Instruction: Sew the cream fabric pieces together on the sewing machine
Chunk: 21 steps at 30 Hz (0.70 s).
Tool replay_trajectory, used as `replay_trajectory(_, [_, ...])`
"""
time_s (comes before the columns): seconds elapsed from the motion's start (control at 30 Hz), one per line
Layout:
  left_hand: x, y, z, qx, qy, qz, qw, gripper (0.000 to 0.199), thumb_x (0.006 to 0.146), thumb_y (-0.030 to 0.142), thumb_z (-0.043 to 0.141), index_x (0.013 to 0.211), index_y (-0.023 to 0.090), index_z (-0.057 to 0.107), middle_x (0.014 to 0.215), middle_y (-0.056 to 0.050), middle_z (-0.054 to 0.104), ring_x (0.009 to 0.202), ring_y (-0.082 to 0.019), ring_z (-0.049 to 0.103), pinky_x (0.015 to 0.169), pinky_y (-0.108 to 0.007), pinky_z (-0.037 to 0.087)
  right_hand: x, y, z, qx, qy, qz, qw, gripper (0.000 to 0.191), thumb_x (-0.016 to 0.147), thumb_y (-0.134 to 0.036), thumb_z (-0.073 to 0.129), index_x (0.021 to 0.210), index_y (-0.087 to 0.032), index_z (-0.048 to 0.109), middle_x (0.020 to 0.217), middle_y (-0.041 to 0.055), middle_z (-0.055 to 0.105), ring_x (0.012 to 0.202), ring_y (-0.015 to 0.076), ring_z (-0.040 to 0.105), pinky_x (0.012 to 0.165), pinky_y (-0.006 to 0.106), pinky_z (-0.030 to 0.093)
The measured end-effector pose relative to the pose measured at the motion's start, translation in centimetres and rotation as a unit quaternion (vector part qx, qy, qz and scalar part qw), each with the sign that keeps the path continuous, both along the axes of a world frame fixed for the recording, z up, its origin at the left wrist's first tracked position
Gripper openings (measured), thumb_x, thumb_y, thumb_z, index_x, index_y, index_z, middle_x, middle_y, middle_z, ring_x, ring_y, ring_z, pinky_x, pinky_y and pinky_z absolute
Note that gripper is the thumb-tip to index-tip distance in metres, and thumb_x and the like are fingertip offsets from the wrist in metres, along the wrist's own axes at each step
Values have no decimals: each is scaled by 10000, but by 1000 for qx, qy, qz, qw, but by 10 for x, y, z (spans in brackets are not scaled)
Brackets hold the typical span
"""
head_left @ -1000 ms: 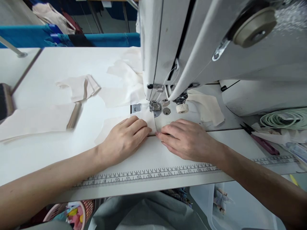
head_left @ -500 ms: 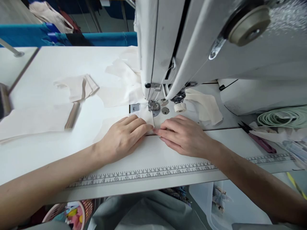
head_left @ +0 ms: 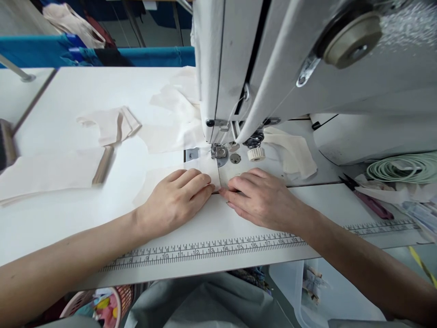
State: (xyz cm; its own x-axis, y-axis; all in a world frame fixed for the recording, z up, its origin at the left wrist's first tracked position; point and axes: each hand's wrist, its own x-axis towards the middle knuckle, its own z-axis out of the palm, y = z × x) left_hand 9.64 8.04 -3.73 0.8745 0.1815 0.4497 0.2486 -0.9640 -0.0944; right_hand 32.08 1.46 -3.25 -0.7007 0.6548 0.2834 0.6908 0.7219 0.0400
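A pale cream fabric piece (head_left: 209, 171) lies under the presser foot (head_left: 218, 151) of a white sewing machine (head_left: 235, 59). My left hand (head_left: 179, 196) rests on the fabric's near part, fingers curled and pressed together at its edge. Just to the right, my right hand (head_left: 261, 196) pinches the fabric's near right edge between thumb and fingertips. Both hands are in front of the needle area, their fingertips close together but apart. More cream fabric (head_left: 177, 114) spreads behind and left of the presser foot.
Stacked cut pieces (head_left: 51, 173) and a smaller stack (head_left: 111, 125) lie left. Cream fabric (head_left: 293, 150) sits under the machine arm. Thread snips (head_left: 372, 202) and a coil of green cord (head_left: 404, 167) are right. A printed ruler (head_left: 211, 250) runs along the table's front edge.
Both hands have shifted slightly toward me, away from the presser foot. My left fingertips have drawn a little left, widening the gap between the hands. The fabric stays under the foot.
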Motion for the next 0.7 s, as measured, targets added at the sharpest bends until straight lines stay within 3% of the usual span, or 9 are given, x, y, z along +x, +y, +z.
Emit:
replay_trajectory(0.4, [-2,0,-1,-16,12,-23,1000,138,918,89,524,1012,113,621,1026,-101,694,942,-221,657,749,-350,557,4,-1,-2,-21,16,7,1000,205,938,-148,487,1056,-137,654,906,48,635,816,156,564,741,329,401])
replay_trajectory(0.7, [-2,0,0,6,22,-19,1000,131,921,94,522,1008,107,620,996,-92,694,884,-217,653,695,-339,551,4,0,-2,-25,15,4,1000,210,940,-150,477,1055,-150,653,913,49,635,824,158,560,741,327,391])
